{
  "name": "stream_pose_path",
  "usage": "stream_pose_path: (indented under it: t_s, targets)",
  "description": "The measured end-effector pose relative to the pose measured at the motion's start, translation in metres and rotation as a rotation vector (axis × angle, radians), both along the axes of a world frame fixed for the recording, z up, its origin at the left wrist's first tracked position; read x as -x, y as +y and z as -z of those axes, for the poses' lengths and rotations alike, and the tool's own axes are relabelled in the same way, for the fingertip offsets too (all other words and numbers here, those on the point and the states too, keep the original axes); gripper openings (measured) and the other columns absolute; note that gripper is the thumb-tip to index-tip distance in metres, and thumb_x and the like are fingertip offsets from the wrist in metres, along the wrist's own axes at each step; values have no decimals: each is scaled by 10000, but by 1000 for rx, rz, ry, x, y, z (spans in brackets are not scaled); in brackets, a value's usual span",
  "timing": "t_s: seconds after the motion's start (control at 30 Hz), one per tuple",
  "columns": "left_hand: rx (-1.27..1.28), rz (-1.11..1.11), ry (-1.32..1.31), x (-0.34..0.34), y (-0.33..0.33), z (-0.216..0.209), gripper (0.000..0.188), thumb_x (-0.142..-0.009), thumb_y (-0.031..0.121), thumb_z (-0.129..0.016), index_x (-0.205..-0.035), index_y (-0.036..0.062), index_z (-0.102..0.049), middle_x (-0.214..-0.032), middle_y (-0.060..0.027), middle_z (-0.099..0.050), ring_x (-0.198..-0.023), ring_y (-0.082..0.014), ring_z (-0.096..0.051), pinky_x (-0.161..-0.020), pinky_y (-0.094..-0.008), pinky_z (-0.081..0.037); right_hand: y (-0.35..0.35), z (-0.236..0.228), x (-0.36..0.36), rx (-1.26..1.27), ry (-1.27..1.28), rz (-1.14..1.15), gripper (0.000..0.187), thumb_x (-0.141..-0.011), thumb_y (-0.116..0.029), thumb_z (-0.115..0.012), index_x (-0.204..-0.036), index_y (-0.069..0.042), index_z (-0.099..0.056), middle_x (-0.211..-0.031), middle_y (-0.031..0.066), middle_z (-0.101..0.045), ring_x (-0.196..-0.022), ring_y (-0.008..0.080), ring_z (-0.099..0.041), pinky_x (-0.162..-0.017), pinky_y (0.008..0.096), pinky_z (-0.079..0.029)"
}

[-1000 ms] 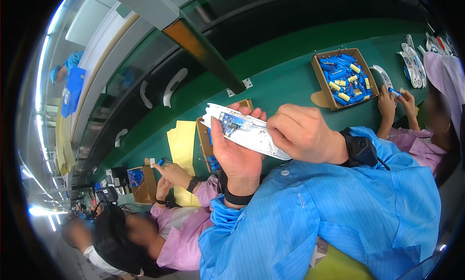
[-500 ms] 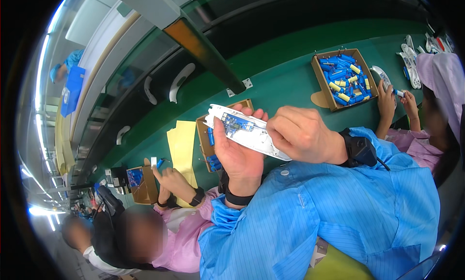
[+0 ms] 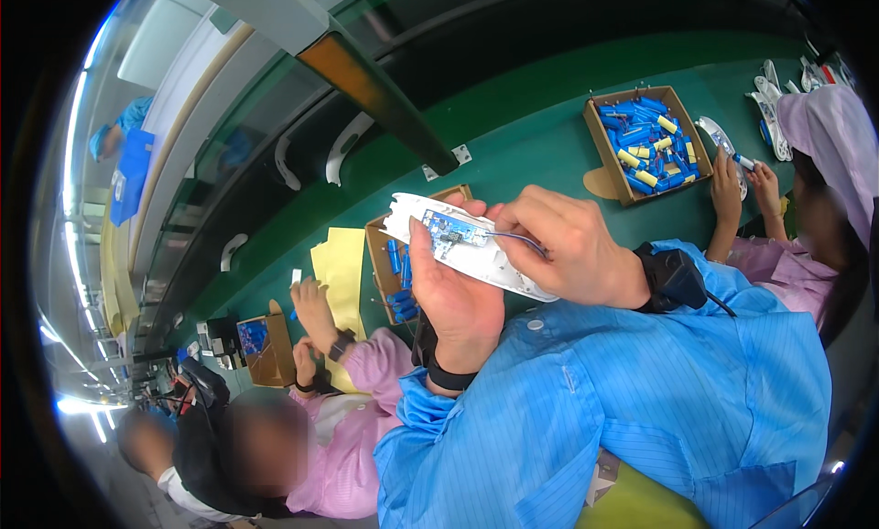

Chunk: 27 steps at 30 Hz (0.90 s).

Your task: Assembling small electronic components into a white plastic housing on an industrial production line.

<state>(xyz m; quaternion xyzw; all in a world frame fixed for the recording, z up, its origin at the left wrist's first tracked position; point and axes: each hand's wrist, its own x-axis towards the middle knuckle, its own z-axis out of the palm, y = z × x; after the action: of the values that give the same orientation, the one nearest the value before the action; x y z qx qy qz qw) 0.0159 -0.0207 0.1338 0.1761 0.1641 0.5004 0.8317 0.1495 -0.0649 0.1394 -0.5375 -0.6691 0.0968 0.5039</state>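
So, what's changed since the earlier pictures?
A dark wire now shows clearly, bowing from the circuit board to the right hand. The white curved pieces on the belt have slid rightward; the left co-worker's upper hand reaches farther out. Unchanged: the left hand holds the white shell.

Near the centre of the frame, a dark wire (image 3: 520, 237) is now exposed in an arc between the circuit board (image 3: 455, 231) and the right hand (image 3: 577, 245), having been mostly covered before. At the upper left, a curved white part (image 3: 346, 151) is carried further right. At the lower left, a co-worker's hand (image 3: 316, 313) is raised and its fingers are spread.
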Motion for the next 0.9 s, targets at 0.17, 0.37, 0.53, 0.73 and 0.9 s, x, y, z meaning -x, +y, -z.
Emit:
stream_pose_path:
  t_s: [0.17,0.37,0.53,0.73,0.9]
  targets:
    - [-12,8,-29,-2,-1,-2,400,-984,324,-383,-1116,-19,-541,-1038,-161,-603,-1017,-267,-563,-905,-404,-459,1,3,-1,-35,-24,5,106,-743,-46,-646,-817,-30,-572,-746,79,-550,-648,238,-583,-518,335,-462]
    - [-8,39,-54,1,1,4,438,-989,342,-361,-1122,-40,-530,-1058,-177,-605,-1059,-330,-553,-946,-434,-436,2,5,1,-106,-95,27,96,-728,-32,-649,-784,-17,-573,-751,81,-545,-682,229,-577,-543,329,-472]
    - [1,-3,66,-2,-2,2,461,-986,376,-351,-1132,-29,-515,-1052,-179,-608,-1079,-354,-553,-969,-445,-416,2,6,2,-106,-142,49,97,-719,-25,-650,-761,-1,-566,-736,85,-535,-658,232,-564,-541,330,-468]
    - [8,4,109,-2,-2,2,465,-981,402,-353,-1135,-7,-510,-1043,-162,-608,-1076,-339,-554,-976,-445,-404,2,5,4,-131,-128,82,94,-713,-14,-645,-744,2,-558,-708,90,-522,-623,236,-553,-523,328,-460]
    - [16,19,76,-1,-2,4,466,-979,405,-362,-1133,-8,-515,-1040,-157,-609,-1076,-337,-553,-979,-443,-402,2,5,4,-133,-90,62,89,-711,-3,-641,-734,4,-555,-696,96,-527,-614,236,-555,-517,329,-457]
